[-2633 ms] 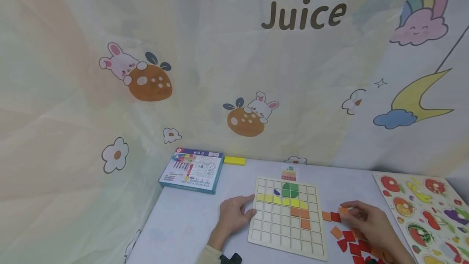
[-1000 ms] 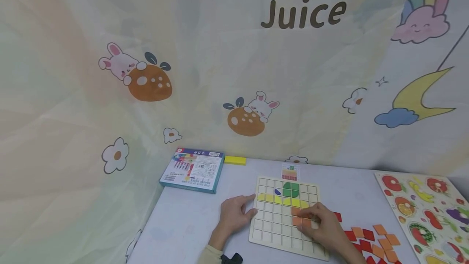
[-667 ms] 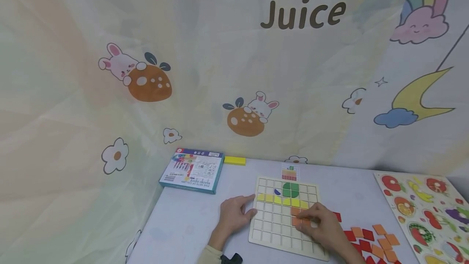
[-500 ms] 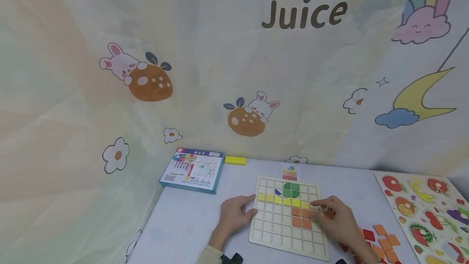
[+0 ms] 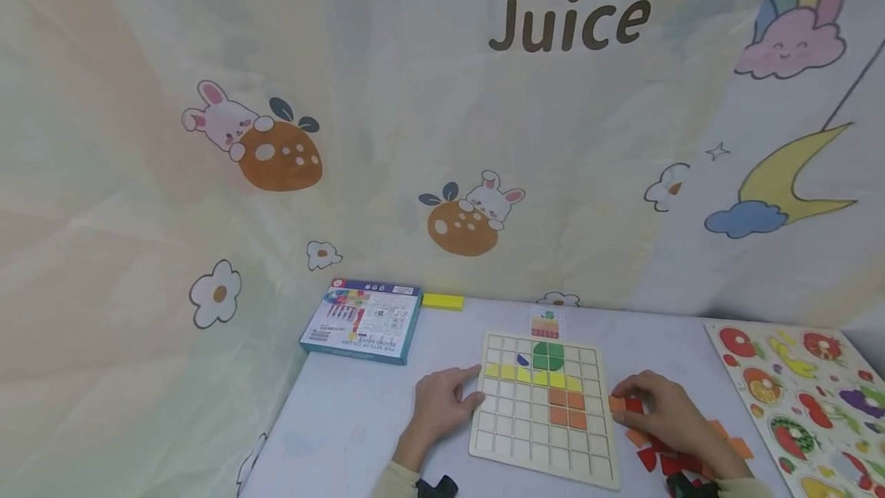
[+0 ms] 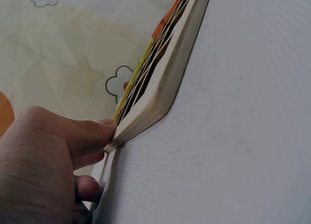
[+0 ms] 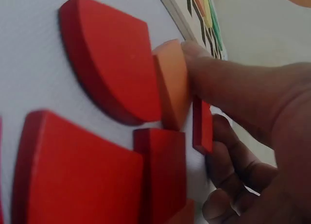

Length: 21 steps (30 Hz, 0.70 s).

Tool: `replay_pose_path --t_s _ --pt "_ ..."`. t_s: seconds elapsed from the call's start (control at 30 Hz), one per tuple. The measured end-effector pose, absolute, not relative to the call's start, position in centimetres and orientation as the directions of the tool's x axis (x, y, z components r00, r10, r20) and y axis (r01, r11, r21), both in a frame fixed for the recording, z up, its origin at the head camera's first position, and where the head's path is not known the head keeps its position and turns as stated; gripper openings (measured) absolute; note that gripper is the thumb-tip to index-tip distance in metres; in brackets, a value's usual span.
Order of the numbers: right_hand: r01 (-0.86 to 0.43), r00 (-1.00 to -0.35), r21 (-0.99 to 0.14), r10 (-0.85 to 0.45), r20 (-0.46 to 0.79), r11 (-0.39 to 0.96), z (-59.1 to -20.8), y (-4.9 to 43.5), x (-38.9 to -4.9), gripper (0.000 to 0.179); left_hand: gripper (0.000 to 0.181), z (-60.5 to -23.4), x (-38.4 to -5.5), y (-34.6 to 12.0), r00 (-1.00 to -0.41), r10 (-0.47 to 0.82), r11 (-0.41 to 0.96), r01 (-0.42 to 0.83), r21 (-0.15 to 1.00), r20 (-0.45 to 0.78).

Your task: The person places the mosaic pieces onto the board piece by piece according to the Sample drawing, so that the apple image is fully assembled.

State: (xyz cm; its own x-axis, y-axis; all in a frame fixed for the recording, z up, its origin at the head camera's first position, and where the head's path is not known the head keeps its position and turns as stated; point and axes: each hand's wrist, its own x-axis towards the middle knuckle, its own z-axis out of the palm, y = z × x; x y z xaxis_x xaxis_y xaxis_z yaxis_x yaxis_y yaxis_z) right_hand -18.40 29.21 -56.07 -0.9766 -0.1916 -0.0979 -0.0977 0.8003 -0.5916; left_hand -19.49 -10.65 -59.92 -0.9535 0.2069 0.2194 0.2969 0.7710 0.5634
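grid board [image 5: 523,410], left hand [image 5: 441,403] touching edge, fingers apart, right hand [image 5: 660,410] pinching orange tile [image 5: 616,404]

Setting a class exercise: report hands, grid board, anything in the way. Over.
Left hand touching cream wooden grid board; right hand at orange square tile, grip unclear. Four orange square tiles seated. Loose flat red pieces may crowd right hand.

On 1 grid board [image 5: 513,429]: 6 yellow pieces [image 5: 541,378], 4 green pieces [image 5: 556,364], 4 orange squares [image 5: 576,400], 1 blue piece [image 5: 522,360]. Behind it: 1 picture card [image 5: 547,323]. Left behind it: 1 box [image 5: 362,321], 1 yellow strip [image 5: 443,302]. Right of it: 1 fruit panel [image 5: 792,400]; red pieces [image 5: 647,459] and orange pieces [image 5: 742,448], partly hidden, totals unclear.
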Motion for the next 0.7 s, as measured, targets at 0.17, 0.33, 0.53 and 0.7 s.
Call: replay_pose_path --t_s 0.17,0.33,0.53,0.7 --pt "-0.127 -0.977 -0.538 -0.2 -0.078 0.833 -55.84 28.72 -18.44 0.026 0.044 -59.67 -19.57 -10.71 -0.955 0.202 0.771 0.292 0.566 0.218" --pt "-0.146 -0.973 -0.486 -0.213 -0.085 0.861 -55.79 28.32 -18.49 0.02 0.044 -59.55 -19.68 -10.79 -0.954 0.204 0.77 0.294 0.565 0.219" --pt "-0.118 -0.976 -0.558 -0.2 -0.087 0.821 -55.51 28.19 -18.55 0.013 0.044 -59.76 -19.72 -10.8 -0.951 0.21 0.769 0.305 0.562 0.229" --pt "-0.11 -0.983 -0.63 -0.177 -0.045 0.769 -55.12 28.3 -18.12 0.023 0.045 -59.75 -19.54 -10.79 -0.955 0.205 0.769 0.292 0.569 0.212"
